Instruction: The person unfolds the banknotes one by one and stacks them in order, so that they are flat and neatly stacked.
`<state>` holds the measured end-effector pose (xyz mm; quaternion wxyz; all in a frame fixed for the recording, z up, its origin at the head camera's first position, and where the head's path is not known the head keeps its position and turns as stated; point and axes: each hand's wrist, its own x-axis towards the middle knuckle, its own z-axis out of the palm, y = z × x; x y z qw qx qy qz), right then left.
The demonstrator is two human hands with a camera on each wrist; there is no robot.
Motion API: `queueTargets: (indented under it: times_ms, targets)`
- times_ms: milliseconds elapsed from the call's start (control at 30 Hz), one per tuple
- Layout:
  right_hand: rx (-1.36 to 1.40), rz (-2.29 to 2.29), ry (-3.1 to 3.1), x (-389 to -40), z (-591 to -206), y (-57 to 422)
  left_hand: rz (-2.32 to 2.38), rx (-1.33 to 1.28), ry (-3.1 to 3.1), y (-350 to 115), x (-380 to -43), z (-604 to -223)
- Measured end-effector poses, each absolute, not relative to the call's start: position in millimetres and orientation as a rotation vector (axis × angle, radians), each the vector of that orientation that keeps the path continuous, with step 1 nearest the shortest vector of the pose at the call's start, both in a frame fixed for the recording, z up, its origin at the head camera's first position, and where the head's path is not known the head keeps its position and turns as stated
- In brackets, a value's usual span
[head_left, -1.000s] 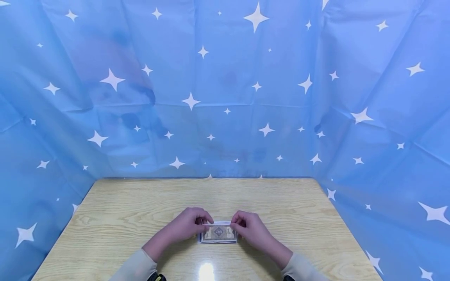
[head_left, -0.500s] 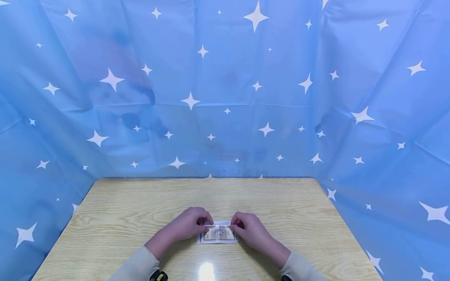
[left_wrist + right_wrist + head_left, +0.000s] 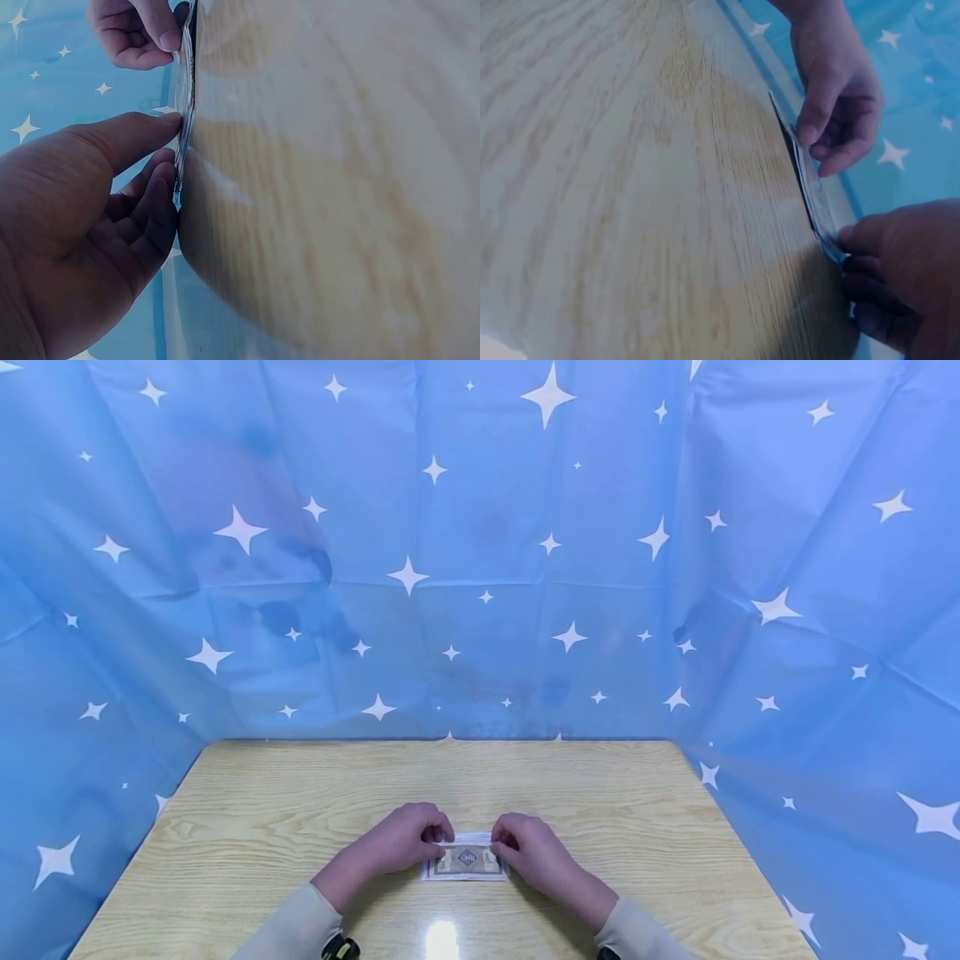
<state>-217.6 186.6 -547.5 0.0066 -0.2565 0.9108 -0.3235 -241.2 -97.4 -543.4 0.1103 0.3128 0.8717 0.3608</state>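
A thin stack of paper bills (image 3: 467, 862) lies at the table's near middle, its top bill printed in tan and grey with a dark diamond at the centre. My left hand (image 3: 405, 839) pinches the stack's left end, thumb on top and fingers curled at the edge. At the opposite end my right hand (image 3: 534, 853) pinches it the same way. From the side, the left wrist view shows the stack's edge (image 3: 184, 112) as several thin layers. A narrow dark gap runs under the stack (image 3: 810, 187) in the right wrist view.
The wood-grain table (image 3: 300, 793) has a glossy surface with a bright light reflection (image 3: 441, 939) in front of the bills. A blue curtain (image 3: 480, 677) with white stars hangs behind the table and along both sides.
Both hands stay nearly still at the bill ends. A pale line down the middle of the top bill half a second ago is gone, and the dark diamond shows whole again.
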Motion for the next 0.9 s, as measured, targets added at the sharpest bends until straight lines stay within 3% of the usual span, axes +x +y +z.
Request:
queueTargets:
  times_ms: [900]
  targets:
    - [-0.729,-1.162,2.792,-220.4,-545.3,194.8,1.133,0.887,2.559,-103.2,-242.6,-545.8]
